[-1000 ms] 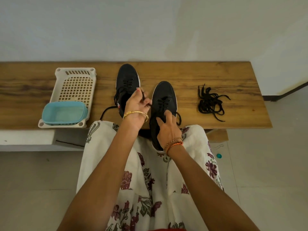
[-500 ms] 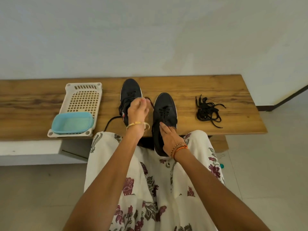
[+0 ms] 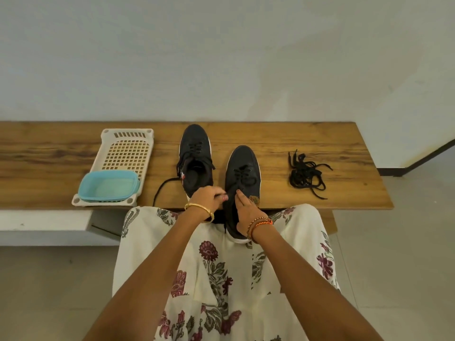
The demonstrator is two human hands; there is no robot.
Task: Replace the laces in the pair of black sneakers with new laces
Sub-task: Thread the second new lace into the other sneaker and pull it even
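**Hands at the near sneaker's heel**

The right sneaker [image 3: 242, 178] lies on the wooden bench [image 3: 320, 143], its heel overhanging onto my lap. My left hand [image 3: 209, 196] curls at its left edge, fingertips pinched on what looks like its lace. My right hand [image 3: 246, 207] rests on the shoe, forefinger straight. The left sneaker [image 3: 195, 153] sits farther back, the loose laces [image 3: 305, 174] well right. A small heel emblem is unreadable.
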